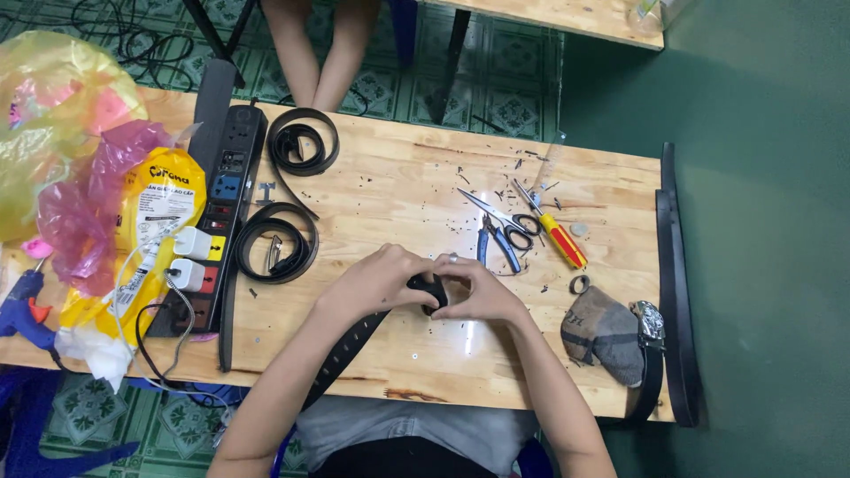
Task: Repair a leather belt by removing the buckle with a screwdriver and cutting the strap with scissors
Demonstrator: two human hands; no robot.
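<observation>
We sit at a pale wooden counter (398, 190) standing on a green patterned tile floor, and we take the black belt (354, 341) in front of us as our landmark. Its end lies between our two hands near the counter's near edge, and its long axis runs from there diagonally down toward our left, passing under our left forearm and off the counter's edge. Our left hand (376, 281) is curled around the belt's end from the left, and our right hand (474, 290), with a ring on one finger, closes on it from the right; both are clamped on the same spot, fingertips nearly meeting, so neither is nearer than the other. Beyond the belt's end, farther from us and to the right, lie scissors (496, 217), blue-handled pliers (500, 243) and a yellow-and-red screwdriver (556, 232) among dark scraps. Left of the belt sit two coiled belts (288, 177) beside a black power strip (226, 190) with white chargers. Right of it rests a grey cloth (604, 332).
</observation>
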